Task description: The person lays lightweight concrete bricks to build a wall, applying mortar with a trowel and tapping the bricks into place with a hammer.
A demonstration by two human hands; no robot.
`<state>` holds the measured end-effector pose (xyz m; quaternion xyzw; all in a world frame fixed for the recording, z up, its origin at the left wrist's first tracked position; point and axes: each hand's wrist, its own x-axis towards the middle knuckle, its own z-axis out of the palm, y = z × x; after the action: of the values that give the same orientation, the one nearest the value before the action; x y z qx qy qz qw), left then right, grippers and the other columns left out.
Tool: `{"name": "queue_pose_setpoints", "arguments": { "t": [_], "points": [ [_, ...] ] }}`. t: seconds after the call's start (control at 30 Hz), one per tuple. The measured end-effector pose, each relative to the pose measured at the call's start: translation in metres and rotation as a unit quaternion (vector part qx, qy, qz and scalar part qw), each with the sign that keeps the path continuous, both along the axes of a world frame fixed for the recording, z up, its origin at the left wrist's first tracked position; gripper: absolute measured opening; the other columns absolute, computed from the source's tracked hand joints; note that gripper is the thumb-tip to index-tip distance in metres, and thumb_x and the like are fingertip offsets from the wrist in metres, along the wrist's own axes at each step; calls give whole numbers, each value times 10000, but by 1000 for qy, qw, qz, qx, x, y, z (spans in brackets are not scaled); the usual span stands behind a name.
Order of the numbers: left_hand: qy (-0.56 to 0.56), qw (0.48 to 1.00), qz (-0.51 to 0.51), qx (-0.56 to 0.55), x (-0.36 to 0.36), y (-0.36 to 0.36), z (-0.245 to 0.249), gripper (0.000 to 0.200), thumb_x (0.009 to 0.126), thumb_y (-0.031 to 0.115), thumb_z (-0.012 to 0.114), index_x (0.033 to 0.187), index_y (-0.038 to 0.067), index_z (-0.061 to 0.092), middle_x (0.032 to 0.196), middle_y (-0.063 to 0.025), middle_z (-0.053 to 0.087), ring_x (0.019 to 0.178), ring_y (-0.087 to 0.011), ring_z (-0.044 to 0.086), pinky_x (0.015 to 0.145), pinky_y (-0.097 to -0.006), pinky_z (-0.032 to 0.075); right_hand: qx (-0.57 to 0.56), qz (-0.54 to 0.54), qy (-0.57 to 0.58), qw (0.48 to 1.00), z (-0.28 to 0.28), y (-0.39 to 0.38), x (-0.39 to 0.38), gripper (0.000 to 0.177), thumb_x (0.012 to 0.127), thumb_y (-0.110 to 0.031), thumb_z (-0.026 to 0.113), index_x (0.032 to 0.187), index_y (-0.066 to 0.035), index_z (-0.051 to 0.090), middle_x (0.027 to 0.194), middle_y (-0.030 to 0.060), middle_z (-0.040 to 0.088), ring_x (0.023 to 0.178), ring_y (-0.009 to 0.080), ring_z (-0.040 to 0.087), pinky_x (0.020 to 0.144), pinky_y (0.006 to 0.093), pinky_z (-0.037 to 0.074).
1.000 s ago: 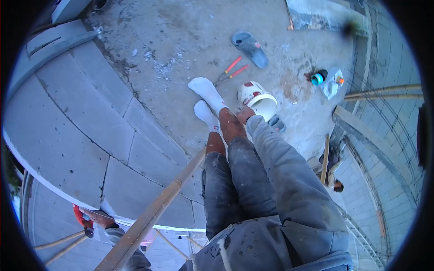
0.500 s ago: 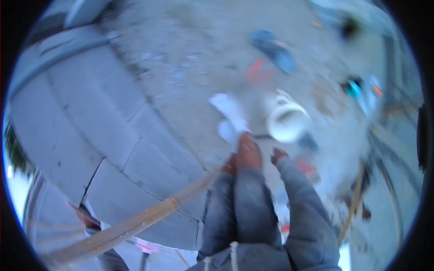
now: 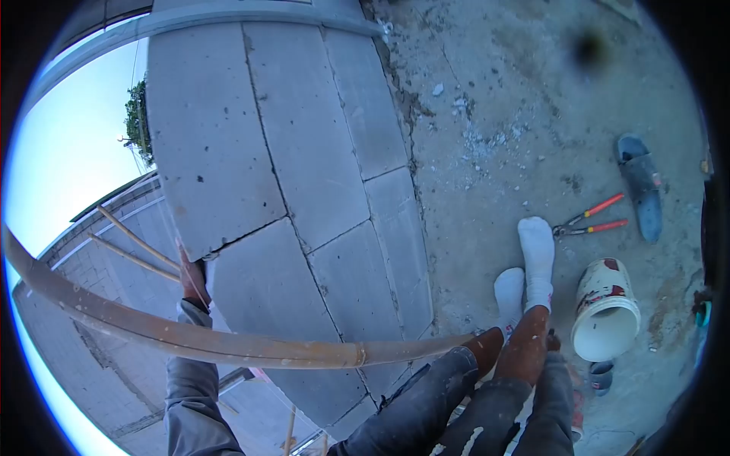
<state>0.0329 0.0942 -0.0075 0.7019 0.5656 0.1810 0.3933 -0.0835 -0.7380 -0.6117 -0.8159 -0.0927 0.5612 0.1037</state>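
Left hand [image 3: 194,278] at concrete slab [image 3: 304,152] edge

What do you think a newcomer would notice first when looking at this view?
Most likely the long pole curving across the lower left, over the grey slabs, with the left hand at the slab edge behind it. On the right, white socks lie beside a stained white bucket and red-handled cutters.

We record a grey long sleeve [image 3: 186,380] ending at the wrist of the left hand [image 3: 192,277], and a matching grey right sleeve [image 3: 559,399]. The trousers [image 3: 426,410] are dark grey, flecked with pale spatter and streaks. Both feet wear white socks [image 3: 537,254].
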Motion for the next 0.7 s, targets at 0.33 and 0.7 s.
{"name": "queue_pose_setpoints", "arguments": {
  "t": [0.33, 0.7],
  "points": [
    [106, 994, 5, -13, 45, -54, -6, 800, 909, 605, 269, 1301, -84, 377, 1275, -147, 474, 1128, -218, 470, 984, -302, 326, -204, 38, 208, 956, 325, 3, 122, 653, 720, -286, 573, 1297, -46, 383, 1176, 216, 548, 1087, 367, 530, 926, 424, 411],
    [109, 988, -63, 95, 11, -37, -55, 598, 902, 527, 406, 1161, 6, 546, 1161, -158, 562, 1034, -279, 548, 914, -376, 398, -137, 69, 25, 988, 498, 125, 377, 369, 671, -221, 586, 948, 15, 647, 958, 237, 626, 935, 351, 608, 829, 382, 474]
  ]
}}
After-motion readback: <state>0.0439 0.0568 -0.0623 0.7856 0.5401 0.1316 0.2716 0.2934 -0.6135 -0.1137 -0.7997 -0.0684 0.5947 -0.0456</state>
